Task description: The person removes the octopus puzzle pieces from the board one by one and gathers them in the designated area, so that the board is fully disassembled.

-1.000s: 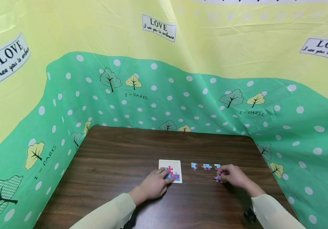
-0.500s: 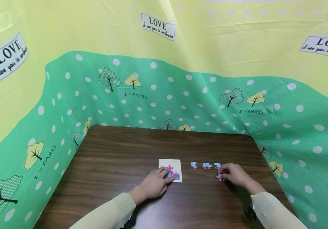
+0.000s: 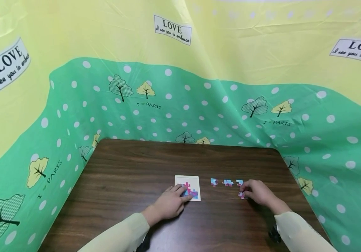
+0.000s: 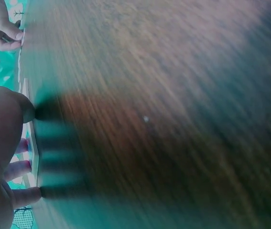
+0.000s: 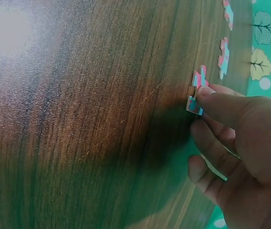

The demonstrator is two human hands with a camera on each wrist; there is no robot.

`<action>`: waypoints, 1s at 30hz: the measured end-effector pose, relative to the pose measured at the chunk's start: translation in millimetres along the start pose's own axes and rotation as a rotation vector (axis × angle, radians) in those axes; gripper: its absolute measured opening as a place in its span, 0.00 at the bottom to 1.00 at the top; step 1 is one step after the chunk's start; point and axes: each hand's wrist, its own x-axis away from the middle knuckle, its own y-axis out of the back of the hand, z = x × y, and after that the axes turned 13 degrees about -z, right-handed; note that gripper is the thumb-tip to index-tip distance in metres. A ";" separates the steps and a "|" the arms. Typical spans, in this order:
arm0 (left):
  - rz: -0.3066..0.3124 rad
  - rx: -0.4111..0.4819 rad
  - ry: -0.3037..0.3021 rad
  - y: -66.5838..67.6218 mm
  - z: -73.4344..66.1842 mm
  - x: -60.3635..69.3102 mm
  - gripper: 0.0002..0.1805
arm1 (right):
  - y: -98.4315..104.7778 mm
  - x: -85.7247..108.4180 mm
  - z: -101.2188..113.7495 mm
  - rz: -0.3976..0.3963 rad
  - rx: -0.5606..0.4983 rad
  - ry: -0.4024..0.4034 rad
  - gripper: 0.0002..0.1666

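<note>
A white puzzle tray (image 3: pixel 195 181) with joined pink, blue and purple pieces (image 3: pixel 194 193) lies flat on the table. My left hand (image 3: pixel 169 203) rests on its left and lower part, fingers extended over the pieces; in the left wrist view the fingers of the left hand (image 4: pixel 1 157) reach across the tray's edge. To the right, my right hand (image 3: pixel 258 193) pinches a pink and blue puzzle piece (image 3: pixel 242 195) between thumb and finger, and the right wrist view shows this piece (image 5: pixel 193 106) under the thumb of the right hand (image 5: pixel 250 143).
Three loose pieces lie in a row right of the tray: a left one (image 3: pixel 213 182), a middle one (image 3: pixel 228 182) and one (image 3: pixel 239 182) beside my right hand. The dark wooden table (image 3: pixel 130 168) is bordered by a green and yellow printed cloth (image 3: pixel 155 122).
The piece in my right hand has turned and shifted slightly to the right since a second ago. My left hand has stayed on the tray.
</note>
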 end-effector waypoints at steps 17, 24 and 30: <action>0.020 0.019 0.002 6.4 4.2 1.6 0.27 | -1.7 0.7 2.4 -0.030 0.035 0.004 0.05; 0.020 0.029 0.017 8.0 2.7 4.2 0.26 | -1.3 1.9 1.9 -0.027 0.040 0.010 0.05; 0.014 0.037 0.024 7.4 4.7 7.8 0.25 | 2.3 -0.2 5.4 -0.014 0.035 -0.011 0.04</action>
